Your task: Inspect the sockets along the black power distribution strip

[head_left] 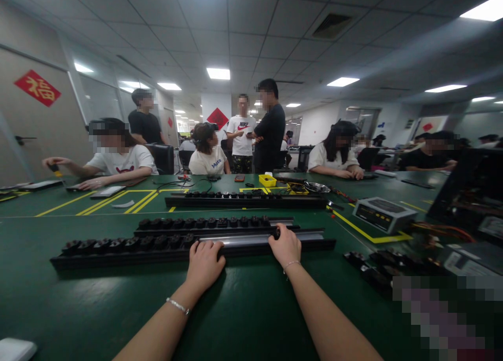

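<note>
In front of me on the green table lies a long black track (239, 240) with a silver channel. Several round black modules (137, 243) stand in a row along its left half. My left hand (206, 264) grips the track's near edge, fingers bent over it beside the last module in the row. Farther right, my right hand (286, 245) is closed around a small black module (277, 232) at the channel. Its fingers partly hide that piece, and I cannot tell whether it is seated. Just behind runs a second black track (283, 222), also lined with modules.
A third track (247, 200) lies farther back, near a yellow tray (268, 180). To the right are a power supply unit (385, 214), cables and a pile of black modules (387, 261). Co-workers sit across the table; a white object (16, 349) is at lower left.
</note>
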Motion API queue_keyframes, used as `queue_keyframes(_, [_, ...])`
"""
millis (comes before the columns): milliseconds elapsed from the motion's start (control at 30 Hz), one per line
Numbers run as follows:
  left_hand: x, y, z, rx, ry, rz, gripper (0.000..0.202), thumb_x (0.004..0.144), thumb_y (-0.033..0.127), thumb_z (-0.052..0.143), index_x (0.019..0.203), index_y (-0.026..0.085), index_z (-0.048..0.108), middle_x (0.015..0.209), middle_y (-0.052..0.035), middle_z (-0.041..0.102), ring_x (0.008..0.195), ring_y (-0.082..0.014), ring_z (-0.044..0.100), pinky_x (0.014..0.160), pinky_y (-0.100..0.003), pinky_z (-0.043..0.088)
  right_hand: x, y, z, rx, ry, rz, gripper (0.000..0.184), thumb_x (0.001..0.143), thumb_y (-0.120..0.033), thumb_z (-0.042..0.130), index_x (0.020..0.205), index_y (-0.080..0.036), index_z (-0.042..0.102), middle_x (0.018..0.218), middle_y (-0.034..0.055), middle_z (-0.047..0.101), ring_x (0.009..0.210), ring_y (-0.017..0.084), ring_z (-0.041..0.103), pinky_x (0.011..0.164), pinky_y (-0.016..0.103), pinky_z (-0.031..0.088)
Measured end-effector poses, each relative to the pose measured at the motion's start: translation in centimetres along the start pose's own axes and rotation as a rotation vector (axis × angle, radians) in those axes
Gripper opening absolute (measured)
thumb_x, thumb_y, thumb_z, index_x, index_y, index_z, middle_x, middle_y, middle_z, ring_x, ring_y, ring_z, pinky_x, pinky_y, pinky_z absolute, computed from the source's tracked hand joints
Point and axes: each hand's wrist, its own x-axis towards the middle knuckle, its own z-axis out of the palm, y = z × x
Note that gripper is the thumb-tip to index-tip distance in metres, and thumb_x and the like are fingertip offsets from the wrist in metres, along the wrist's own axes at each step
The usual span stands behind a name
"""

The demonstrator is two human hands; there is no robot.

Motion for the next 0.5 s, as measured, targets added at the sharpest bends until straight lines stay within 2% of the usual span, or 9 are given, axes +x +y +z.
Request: queue_keyframes(500, [-0.01,-0.02,0.12,0.013,0.003,-0.002,0.031,0.077,0.029,0.042,0.104,0.026,0.056,0.099,-0.0027,0.061,0.101,-0.0192,0.049,0.104,-0.041,0.016,0.09,0.02,0.05,-0.011,0.003,0.001,0.038,0.075,-0.028,0.045,0.113,-0.021,0.051,0.106,0.0063,0.061,0.105,0.021,0.049,0.085,0.033,0.033])
